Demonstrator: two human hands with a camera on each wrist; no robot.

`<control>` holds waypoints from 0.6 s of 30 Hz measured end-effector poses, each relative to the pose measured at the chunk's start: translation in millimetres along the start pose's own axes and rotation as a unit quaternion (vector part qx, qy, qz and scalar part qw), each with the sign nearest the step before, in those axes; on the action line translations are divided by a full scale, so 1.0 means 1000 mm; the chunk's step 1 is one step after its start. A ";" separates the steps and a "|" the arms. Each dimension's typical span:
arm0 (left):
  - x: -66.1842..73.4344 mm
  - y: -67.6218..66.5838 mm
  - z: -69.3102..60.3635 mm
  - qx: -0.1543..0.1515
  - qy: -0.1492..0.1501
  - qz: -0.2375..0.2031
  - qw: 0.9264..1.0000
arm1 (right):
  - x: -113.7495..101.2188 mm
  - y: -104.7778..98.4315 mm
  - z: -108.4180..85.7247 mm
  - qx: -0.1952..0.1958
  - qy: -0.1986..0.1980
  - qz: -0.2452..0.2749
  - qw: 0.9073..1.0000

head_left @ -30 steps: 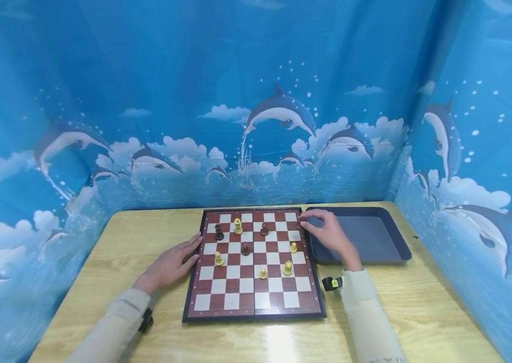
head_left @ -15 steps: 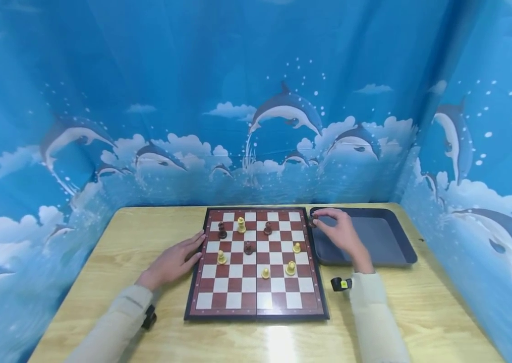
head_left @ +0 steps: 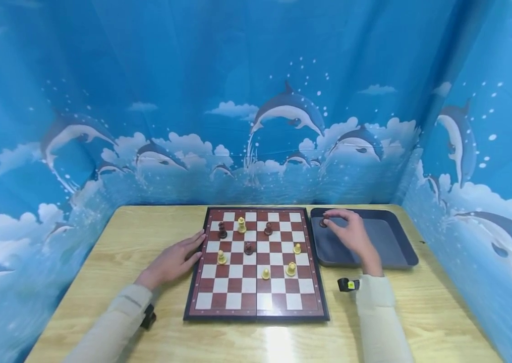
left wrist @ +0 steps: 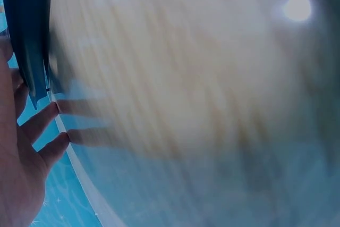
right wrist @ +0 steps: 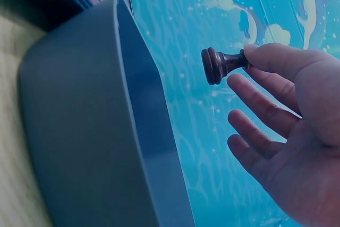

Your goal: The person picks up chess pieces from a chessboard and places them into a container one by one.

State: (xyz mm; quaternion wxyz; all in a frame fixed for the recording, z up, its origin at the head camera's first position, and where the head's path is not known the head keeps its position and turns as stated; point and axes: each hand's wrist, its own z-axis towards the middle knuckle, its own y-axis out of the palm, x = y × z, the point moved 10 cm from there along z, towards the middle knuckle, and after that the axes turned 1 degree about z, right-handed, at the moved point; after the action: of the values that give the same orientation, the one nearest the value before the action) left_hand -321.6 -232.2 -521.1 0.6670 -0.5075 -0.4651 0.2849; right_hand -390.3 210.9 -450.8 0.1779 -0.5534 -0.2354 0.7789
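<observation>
A dark brown chess piece [head_left: 323, 222] is pinched by the right hand [head_left: 354, 237] over the left part of a grey tray [head_left: 385, 263]. In the right wrist view the piece [right wrist: 215, 66] hangs base outward from the thumb and forefinger of the right hand [right wrist: 297, 110], the other fingers loosely bent, near the tray wall [right wrist: 79, 110]. The left hand [head_left: 171, 262] lies with relaxed fingers at the left edge of the chessboard [head_left: 256, 317]. In the left wrist view the left hand's [left wrist: 26, 168] fingers are spread beside the board's dark edge [left wrist: 26, 30].
On the board stand dark pieces, among them one [head_left: 222, 230] at the back left and one [head_left: 268, 229] at the back, and several yellow pieces, one [head_left: 291, 268] at the front right. A wooden table [head_left: 137, 227] lies below; a blue dolphin curtain [head_left: 192, 101] surrounds its back and sides.
The right hand has moved right with the dark piece, from the board's back right edge to over the tray. The left hand stays at the board's left edge. The head view has shifted slightly.
</observation>
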 end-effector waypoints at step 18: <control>-0.001 0.000 -0.001 -0.002 0.004 0.000 1.000 | 0.024 -0.020 -0.004 0.012 0.026 -0.052 0.998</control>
State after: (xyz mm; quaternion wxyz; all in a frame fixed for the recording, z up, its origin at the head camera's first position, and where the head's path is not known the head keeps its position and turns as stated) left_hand -321.5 -233.3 -521.3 0.6677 -0.5098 -0.4633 0.2822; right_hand -394.3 240.7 -459.2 0.2310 -0.5582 -0.2503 0.7566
